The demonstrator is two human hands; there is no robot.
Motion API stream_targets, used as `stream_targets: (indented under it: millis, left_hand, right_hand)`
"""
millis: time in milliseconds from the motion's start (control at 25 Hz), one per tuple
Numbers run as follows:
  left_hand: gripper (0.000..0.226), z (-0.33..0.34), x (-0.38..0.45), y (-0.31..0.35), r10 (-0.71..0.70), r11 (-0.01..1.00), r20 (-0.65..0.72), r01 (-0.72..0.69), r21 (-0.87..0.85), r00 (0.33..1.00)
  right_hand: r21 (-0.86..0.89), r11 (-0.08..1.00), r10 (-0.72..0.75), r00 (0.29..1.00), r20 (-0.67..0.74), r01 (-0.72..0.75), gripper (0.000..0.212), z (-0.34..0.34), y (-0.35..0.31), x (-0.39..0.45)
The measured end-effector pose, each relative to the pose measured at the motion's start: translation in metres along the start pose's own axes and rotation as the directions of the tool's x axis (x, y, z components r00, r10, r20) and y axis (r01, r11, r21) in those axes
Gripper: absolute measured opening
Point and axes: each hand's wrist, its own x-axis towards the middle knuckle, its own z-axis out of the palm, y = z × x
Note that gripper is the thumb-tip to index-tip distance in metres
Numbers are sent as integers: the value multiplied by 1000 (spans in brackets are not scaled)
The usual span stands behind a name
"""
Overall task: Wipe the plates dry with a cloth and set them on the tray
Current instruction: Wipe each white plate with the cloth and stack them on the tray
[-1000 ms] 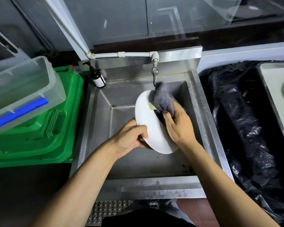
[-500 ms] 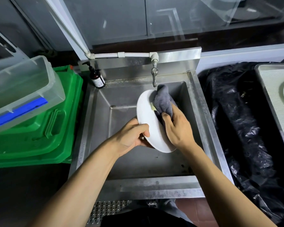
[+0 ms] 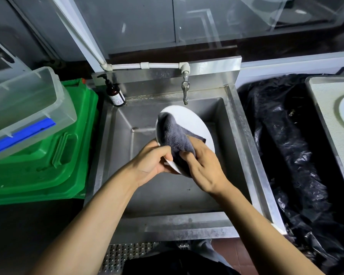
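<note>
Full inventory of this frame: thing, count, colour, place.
plate: 1, white, held tilted over the sink
cloth: 1, grey, draped on the plate
sink: 1, steel, centre
tap: 1, metal, above the sink
pump bottle: 1, brown, sink's back left corner
green crate: 1, left
clear tub: 1, blue strip, on the crate
black bag: 1, right of sink
tray: 1, pale, far right, white dish on it
left hand: grips plate's near rim
right hand: holds the cloth

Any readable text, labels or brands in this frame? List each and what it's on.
Pump bottle: its white label carries print and a small mark, too small and blurred to read.
Nothing else bears visible text: the plate, cloth, green crates and clear bin show none.
</note>
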Motion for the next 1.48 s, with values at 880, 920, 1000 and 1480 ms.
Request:
stream_targets:
  millis: [880, 920, 1000, 1480]
  left_hand:
    - [28, -7, 21, 13, -103, 951, -67, 78, -301, 992]
    - [37, -11, 21, 11, -109, 946, -77, 80, -315, 991]
    - [51, -14, 23, 11, -121, 937, -97, 81, -339, 988]
    - [58, -21, 29, 21, -280, 947, -127, 253, -197, 952]
  right_hand:
    - [-395, 905, -203, 976, -72, 159, 24, -12, 17, -19]
    - [-406, 893, -234, 971, -45, 196, 24, -13, 18, -17]
    - [-404, 877, -284, 959, 0, 260, 20, -12, 20, -16]
    - [110, 961, 270, 943, -194, -253, 16, 0, 10, 2]
